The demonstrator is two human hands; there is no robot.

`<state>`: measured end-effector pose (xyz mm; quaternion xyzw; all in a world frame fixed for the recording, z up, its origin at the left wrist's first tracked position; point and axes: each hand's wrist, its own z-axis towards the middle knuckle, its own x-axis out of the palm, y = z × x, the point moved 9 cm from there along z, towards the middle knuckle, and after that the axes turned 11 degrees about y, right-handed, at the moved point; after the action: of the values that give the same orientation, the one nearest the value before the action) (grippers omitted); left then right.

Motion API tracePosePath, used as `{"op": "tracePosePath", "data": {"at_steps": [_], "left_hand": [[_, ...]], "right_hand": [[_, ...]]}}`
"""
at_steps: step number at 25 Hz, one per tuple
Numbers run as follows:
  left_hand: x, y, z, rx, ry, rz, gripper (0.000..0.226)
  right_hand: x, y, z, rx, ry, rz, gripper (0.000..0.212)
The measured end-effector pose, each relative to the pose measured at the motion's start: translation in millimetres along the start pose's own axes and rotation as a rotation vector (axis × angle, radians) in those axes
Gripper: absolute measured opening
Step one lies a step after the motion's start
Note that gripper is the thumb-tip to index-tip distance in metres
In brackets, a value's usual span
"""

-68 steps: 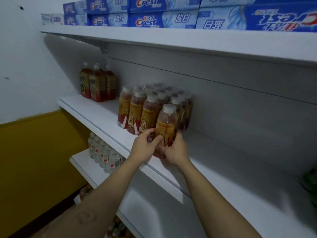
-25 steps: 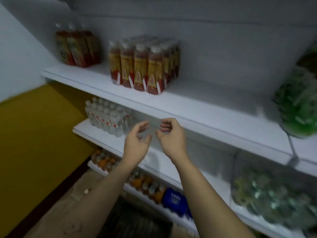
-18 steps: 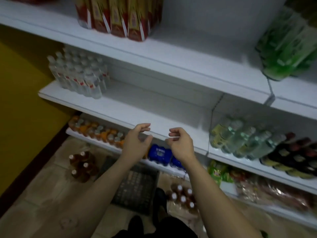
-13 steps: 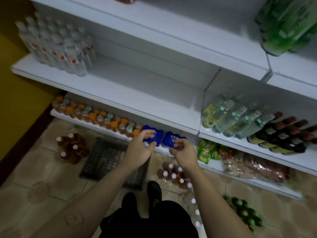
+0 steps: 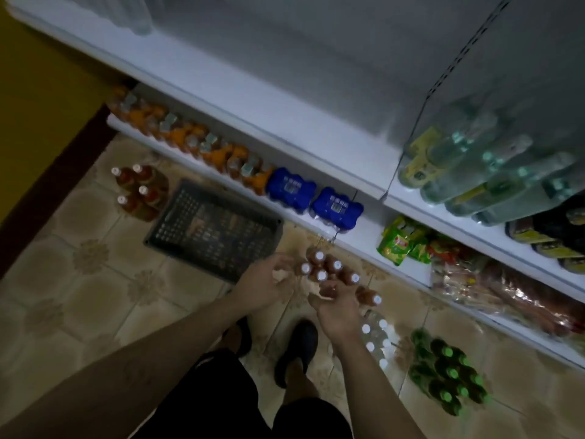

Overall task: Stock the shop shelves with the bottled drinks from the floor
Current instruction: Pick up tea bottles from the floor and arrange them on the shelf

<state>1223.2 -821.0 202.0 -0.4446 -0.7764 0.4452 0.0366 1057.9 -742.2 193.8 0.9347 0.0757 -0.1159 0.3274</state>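
We look down on a glossy patterned tile floor [image 5: 95,280] with white metal shelves [image 5: 285,122] across the top of the frame. At centre stands a cluster of amber tea bottles [image 5: 329,269] with round white caps. Our left hand [image 5: 266,285] is loosely open with fingers curled, empty, just left of that cluster. Our right hand [image 5: 337,307] is also half open and holds nothing; whether it touches a bottle we cannot tell. A dark plastic lattice crate [image 5: 215,229] lies left of centre, and green-capped bottles [image 5: 449,381] sit at lower right.
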Motion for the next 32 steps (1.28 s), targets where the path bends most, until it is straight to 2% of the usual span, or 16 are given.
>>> {"op": "tracePosePath", "data": {"at_steps": [3,6,12,15,21,28,32], "left_hand": [[49.1,42.8,24.0,-0.107,-0.032,-0.066,0.038],[96.5,82.4,48.1,-0.200,-0.046,-0.088,0.039],[150.6,142.2,92.3,-0.322,-0.073,-0.066,0.039],[165.1,165.7,136.0,-0.308,-0.061,-0.052,0.038],[186.7,228.0,218.8,-0.248,-0.040,-0.043,0.041],[191.0,287.8,332.7,-0.031,-0.114,-0.017,0.062],[211.4,306.2,362.6,0.039,-0.029,0.052,0.061]], "right_hand": [[-0.2,-56.9,36.9,0.025,0.077,-0.022,0.019],[-0.8,-112.0,74.7,0.109,0.088,-0.015,0.036],[20.7,-183.0,153.2,0.131,0.087,0.061,0.043],[35.5,-202.4,193.7,0.086,0.102,0.099,0.042],[63.9,-239.5,266.8,0.020,0.066,0.118,0.018],[98.2,-277.6,364.0,-0.005,0.000,0.144,0.043],[106.7,-294.6,381.2,-0.008,-0.030,0.147,0.050]]}}
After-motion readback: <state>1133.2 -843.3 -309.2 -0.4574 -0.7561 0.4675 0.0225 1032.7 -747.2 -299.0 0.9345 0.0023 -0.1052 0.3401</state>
